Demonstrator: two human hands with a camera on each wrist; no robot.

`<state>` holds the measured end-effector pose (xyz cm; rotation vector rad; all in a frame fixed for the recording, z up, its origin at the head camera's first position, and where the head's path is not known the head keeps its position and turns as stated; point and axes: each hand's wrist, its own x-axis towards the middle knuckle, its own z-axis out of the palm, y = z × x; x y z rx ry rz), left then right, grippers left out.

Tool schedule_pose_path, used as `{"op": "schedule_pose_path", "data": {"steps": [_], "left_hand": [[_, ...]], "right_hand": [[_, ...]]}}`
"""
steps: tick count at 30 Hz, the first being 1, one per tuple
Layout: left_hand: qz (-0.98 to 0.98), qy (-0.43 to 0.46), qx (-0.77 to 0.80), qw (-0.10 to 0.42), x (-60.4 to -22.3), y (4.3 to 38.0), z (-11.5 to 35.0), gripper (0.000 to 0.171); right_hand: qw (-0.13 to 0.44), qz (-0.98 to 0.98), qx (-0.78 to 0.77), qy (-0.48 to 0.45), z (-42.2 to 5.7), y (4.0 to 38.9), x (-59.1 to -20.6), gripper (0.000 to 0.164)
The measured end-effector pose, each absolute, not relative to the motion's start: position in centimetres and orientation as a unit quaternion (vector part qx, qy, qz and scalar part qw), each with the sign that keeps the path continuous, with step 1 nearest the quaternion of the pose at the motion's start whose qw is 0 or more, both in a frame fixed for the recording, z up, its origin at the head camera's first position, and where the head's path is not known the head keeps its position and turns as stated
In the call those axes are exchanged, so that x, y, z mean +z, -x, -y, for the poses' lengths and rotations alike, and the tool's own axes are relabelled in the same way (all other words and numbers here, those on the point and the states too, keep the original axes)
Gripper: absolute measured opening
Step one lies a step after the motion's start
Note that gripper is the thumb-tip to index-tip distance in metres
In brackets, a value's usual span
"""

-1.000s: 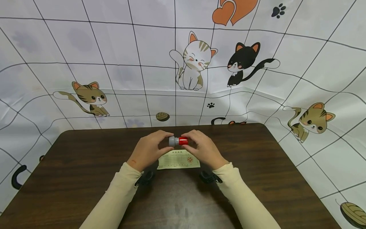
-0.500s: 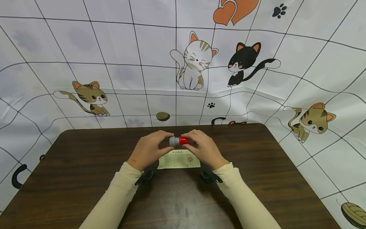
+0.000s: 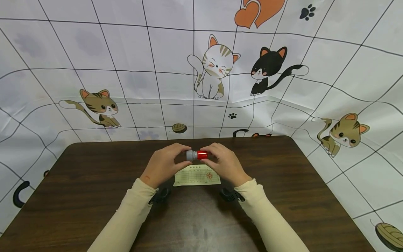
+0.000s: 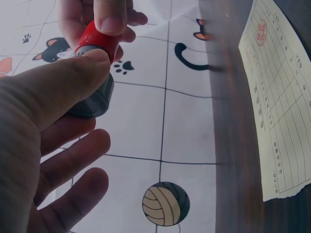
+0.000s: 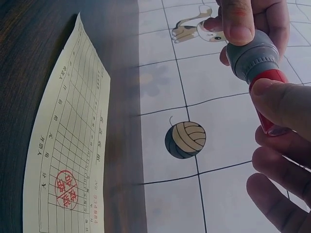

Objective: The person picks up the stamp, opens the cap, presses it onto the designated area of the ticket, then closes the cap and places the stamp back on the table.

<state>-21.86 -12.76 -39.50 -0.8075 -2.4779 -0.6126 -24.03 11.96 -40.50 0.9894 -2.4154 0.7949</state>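
A small stamp, its grey end (image 3: pixel 190 155) to the left and red end (image 3: pixel 202 155) to the right, lies sideways between both hands above the table. My left hand (image 3: pixel 163 164) pinches the grey end between thumb and fingers. On the red end, my right hand (image 3: pixel 225 163) keeps a thumb-and-finger pinch. The right wrist view shows a ribbed collar between the grey body (image 5: pixel 252 51) and the red part (image 5: pixel 267 80). Just below the hands, a pale green receipt slip (image 3: pixel 196 175) with a printed grid and a round red seal mark lies flat; the hands cover its upper corners.
The dark wooden table (image 3: pixel 94 185) ends at a far edge behind the hands. A white cloth (image 3: pixel 141 84) with black grid lines and cartoon cats hangs behind the table and along its sides.
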Motion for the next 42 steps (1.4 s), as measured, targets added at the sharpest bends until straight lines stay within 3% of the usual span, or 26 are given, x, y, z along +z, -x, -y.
{"op": "schedule_pose_path", "data": {"steps": [23, 42], "left_hand": [[0.892, 0.326, -0.222, 0.22, -39.55, 21.79, 12.87, 0.051], [0.903, 0.29, -0.222, 0.226, -39.25, 21.62, 12.56, 0.047]], "right_hand": [[0.202, 0.854, 0.28, -0.39, -12.17, 24.21, -40.71, 0.034], [0.193, 0.861, 0.292, -0.368, -12.02, 23.86, -40.49, 0.03]]}}
